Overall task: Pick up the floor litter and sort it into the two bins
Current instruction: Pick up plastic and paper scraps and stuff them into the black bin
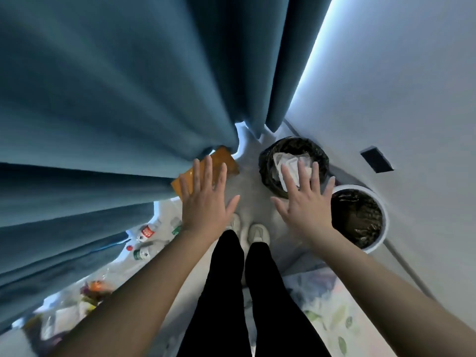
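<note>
**A:** What are the hands doing?

**B:** Both are stretched out over the floor in the middle of the frame. The left hand (206, 199) and the right hand (306, 202) have their fingers straight and spread, palms down, and neither grips anything.

**A:** And the bins?

**B:** There are two, right of centre. The dark bin (265, 166) sits higher in the frame, lined with a crinkled black bag, and crumpled white waste (291, 159) lies in it. The right hand's fingertips overlap it in the picture. Whether they touch it I can't tell. The white bin (372, 248) stands just beside it, lower and further right, against the wall. Inside it only its dark, shiny liner shows.

**A:** Where is the litter?

**B:** All of it is on the left. A flat orange packet (228, 161) lies at the hem of the blue curtain (103, 99), partly behind the left hand's fingers. Below it, at centre left, are plastic bottles (147, 231), one with a red label and one with a green, and a loose red cap (129, 247). A blurred heap of wrappers and bags (74, 302) fills the lower left corner.

**A:** Anything else?

**B:** Pale shoes (257, 233) between the hands, black trouser legs below them, and a floral cloth (324, 307) at lower right.
</note>
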`<state>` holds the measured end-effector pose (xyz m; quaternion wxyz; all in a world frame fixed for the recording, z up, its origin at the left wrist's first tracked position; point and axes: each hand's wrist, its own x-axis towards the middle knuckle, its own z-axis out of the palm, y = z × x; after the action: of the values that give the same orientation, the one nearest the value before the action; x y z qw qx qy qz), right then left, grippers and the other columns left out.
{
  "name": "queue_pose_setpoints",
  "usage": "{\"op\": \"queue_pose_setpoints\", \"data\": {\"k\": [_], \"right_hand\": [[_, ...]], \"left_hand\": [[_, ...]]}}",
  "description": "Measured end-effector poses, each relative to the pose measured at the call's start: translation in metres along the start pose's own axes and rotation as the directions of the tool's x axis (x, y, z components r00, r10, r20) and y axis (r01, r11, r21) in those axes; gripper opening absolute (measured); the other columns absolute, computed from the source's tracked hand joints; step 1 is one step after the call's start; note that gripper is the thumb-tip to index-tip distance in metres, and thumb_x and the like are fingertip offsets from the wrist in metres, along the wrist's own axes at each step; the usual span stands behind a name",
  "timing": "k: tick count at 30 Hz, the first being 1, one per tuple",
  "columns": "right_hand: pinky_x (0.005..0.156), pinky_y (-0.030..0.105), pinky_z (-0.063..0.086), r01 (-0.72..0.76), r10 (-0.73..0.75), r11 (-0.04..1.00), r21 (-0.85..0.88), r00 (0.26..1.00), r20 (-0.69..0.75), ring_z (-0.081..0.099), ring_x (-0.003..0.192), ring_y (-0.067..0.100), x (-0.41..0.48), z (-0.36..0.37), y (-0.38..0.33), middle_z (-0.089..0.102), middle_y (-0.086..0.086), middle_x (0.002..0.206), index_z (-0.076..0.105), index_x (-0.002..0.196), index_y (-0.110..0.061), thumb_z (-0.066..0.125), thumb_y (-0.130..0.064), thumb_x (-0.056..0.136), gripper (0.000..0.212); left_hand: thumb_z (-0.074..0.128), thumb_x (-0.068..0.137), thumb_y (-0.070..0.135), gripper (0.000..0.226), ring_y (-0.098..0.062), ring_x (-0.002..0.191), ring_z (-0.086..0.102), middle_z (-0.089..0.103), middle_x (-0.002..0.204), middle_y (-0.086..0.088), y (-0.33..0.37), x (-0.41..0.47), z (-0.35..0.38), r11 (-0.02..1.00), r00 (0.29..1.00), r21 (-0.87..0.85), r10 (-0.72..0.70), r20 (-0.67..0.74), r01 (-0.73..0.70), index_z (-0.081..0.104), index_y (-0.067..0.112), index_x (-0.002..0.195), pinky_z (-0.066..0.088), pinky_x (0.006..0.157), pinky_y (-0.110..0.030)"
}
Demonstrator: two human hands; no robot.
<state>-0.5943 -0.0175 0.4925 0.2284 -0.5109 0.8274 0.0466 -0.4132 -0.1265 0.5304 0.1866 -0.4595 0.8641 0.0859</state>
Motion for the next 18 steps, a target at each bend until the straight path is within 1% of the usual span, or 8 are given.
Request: {"op": "queue_pose_setpoints", "data": {"k": [2,4,7,10,11,12,15,18], "right_hand": [[0.11,0.066,0.002,0.074,-0.074,0.997,-0.01,0.997,-0.013,-0.004,0.147,0.037,-0.017,-0.018,-0.022,0.003,0.008,0.162,0.01,0.153,-0.03,0.043,-0.059,0.09,0.077],[0.111,0.064,0.001,0.16,-0.159,0.987,-0.032,0.987,0.016,-0.008,0.147,0.035,-0.032,-0.033,-0.045,-0.001,0.008,0.162,0.004,0.153,-0.031,0.04,-0.057,0.092,0.076],[0.113,0.062,0.001,0.308,-0.305,0.949,-0.064,0.951,0.05,-0.011,0.147,0.033,-0.055,-0.048,-0.081,-0.006,0.007,0.161,-0.003,0.153,-0.031,0.027,-0.059,0.091,0.074],[0.115,0.062,0.002,0.447,-0.44,0.885,-0.128,0.894,0.078,-0.012,0.147,0.034,-0.07,-0.053,-0.118,-0.009,0.007,0.161,-0.009,0.152,-0.031,0.009,-0.063,0.088,0.074],[0.115,0.062,0.001,0.492,-0.484,0.857,-0.154,0.871,0.087,-0.013,0.146,0.034,-0.074,-0.054,-0.131,-0.01,0.007,0.161,-0.011,0.151,-0.031,0.005,-0.064,0.087,0.074],[0.114,0.062,0.0,0.535,-0.524,0.826,-0.176,0.845,0.106,-0.014,0.146,0.035,-0.077,-0.054,-0.144,-0.012,0.007,0.161,-0.013,0.151,-0.031,0.005,-0.064,0.088,0.074],[0.114,0.061,-0.005,0.633,-0.611,0.74,-0.227,0.774,0.164,-0.016,0.146,0.034,-0.088,-0.05,-0.183,-0.017,0.006,0.16,-0.016,0.15,-0.031,0.019,-0.062,0.093,0.074],[0.114,0.061,-0.004,0.707,-0.687,0.656,-0.266,0.704,0.179,-0.013,0.146,0.035,-0.104,-0.041,-0.226,-0.012,0.007,0.161,-0.01,0.152,-0.029,0.027,-0.06,0.094,0.075]], "left_hand": [[0.027,0.091,0.059,0.074,-0.034,0.146,0.0,0.005,0.159,-0.013,-0.014,-0.035,-0.013,0.995,0.995,-0.036,-0.094,-0.043,0.093,0.016,0.018,0.151,0.006,0.112,-0.059],[0.023,0.09,0.059,0.075,-0.035,0.146,0.001,0.005,0.159,-0.013,-0.027,-0.069,-0.021,0.98,0.98,-0.059,-0.192,-0.053,0.189,0.017,0.018,0.151,0.006,0.112,-0.059],[0.022,0.091,0.059,0.073,-0.036,0.145,0.006,0.009,0.158,-0.014,-0.048,-0.12,-0.02,0.933,0.935,-0.109,-0.349,-0.053,0.342,0.02,0.017,0.15,0.009,0.111,-0.061],[0.019,0.09,0.058,0.072,-0.038,0.143,0.017,0.019,0.156,-0.016,-0.066,-0.166,-0.011,0.865,0.872,-0.138,-0.489,-0.016,0.483,0.03,0.015,0.147,0.017,0.109,-0.064],[0.019,0.089,0.058,0.073,-0.039,0.143,0.017,0.019,0.156,-0.016,-0.072,-0.18,-0.007,0.839,0.848,-0.147,-0.529,0.007,0.525,0.031,0.016,0.147,0.018,0.109,-0.064],[0.019,0.089,0.058,0.073,-0.039,0.144,0.016,0.018,0.157,-0.016,-0.078,-0.193,-0.003,0.807,0.821,-0.159,-0.57,0.04,0.569,0.029,0.017,0.148,0.017,0.11,-0.064],[0.016,0.086,0.061,0.076,-0.036,0.145,0.009,0.012,0.158,-0.013,-0.098,-0.23,0.007,0.692,0.721,-0.225,-0.688,0.082,0.686,0.024,0.02,0.15,0.01,0.111,-0.062],[0.011,0.089,0.063,0.075,-0.032,0.146,-0.007,-0.005,0.16,-0.009,-0.12,-0.269,0.025,0.603,0.642,-0.252,-0.758,0.113,0.757,0.007,0.023,0.153,-0.001,0.113,-0.058]]}}
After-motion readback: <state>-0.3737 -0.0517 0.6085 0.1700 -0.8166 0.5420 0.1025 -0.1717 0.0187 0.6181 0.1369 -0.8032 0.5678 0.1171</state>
